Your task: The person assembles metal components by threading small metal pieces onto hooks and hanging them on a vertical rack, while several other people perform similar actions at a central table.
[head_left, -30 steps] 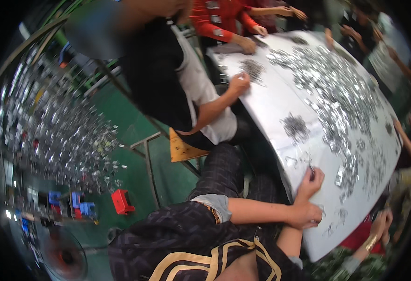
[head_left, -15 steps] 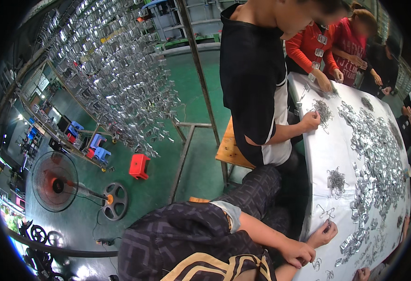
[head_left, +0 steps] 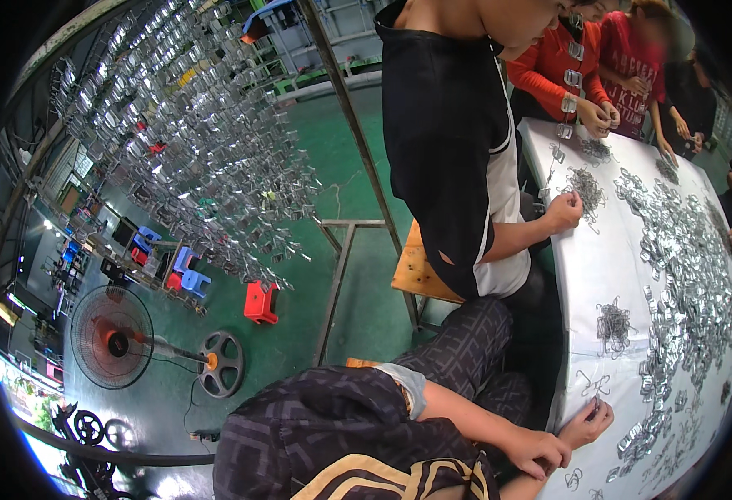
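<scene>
Several hooks (head_left: 597, 386) strew the table (head_left: 582, 279) (right hand (head_left: 585, 426) pinches something (head_left: 597, 404); left hand (head_left: 542, 451), can't tell).

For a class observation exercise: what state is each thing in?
Left bare hand: fingers curled, contents unclear
Right bare hand: fingers curled, contents unclear
Thin grey wire heap: tangled, untouched
Shiny silver metal pieces: loosely spread
Red plastic stool: standing, unoccupied
Black-caged pedestal fan: standing, spinning unclear

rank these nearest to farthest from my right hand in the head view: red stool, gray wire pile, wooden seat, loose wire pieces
From the right hand:
1. Loose wire pieces, just beyond it on the white table.
2. Gray wire pile, farther up the table.
3. Wooden seat, left, off the table.
4. Red stool, far left.
</scene>
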`<state>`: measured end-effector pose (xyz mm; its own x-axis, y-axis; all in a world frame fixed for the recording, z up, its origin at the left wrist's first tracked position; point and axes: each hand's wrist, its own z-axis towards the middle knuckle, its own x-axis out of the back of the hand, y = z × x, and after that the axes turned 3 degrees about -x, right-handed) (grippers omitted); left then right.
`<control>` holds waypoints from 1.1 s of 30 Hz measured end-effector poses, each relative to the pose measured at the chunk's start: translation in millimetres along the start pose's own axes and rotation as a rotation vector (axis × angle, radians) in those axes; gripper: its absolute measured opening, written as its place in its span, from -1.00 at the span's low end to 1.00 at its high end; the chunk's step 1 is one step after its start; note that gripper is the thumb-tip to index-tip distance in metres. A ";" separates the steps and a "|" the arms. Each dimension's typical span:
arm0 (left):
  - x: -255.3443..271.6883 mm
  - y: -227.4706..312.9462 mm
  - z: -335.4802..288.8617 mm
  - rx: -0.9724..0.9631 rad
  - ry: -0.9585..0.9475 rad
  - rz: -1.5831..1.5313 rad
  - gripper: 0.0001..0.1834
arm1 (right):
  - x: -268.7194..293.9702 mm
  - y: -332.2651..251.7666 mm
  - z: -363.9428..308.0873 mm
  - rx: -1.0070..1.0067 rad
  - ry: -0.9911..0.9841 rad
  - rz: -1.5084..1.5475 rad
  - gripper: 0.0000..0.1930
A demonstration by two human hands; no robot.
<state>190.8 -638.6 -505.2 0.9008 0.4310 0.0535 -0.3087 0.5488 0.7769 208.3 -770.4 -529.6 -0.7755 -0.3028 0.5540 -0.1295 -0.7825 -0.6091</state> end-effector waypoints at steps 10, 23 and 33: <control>19.1 14.0 -22.2 0.028 0.117 -0.070 -0.90 | 1.8 3.4 3.4 0.072 -0.010 -0.042 -0.87; 108.2 67.2 -80.6 0.518 0.682 0.321 -0.84 | 1.6 -0.6 1.1 0.205 0.019 0.049 -0.89; 193.9 184.0 -62.4 0.284 0.607 0.841 -0.89 | 8.2 -4.3 -0.5 0.095 0.031 0.079 -0.89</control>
<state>289.6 -409.4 -391.0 0.1060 0.9192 0.3791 -0.6060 -0.2425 0.7576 202.2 -769.3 -522.7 -0.7998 -0.3495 0.4880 -0.0098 -0.8052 -0.5929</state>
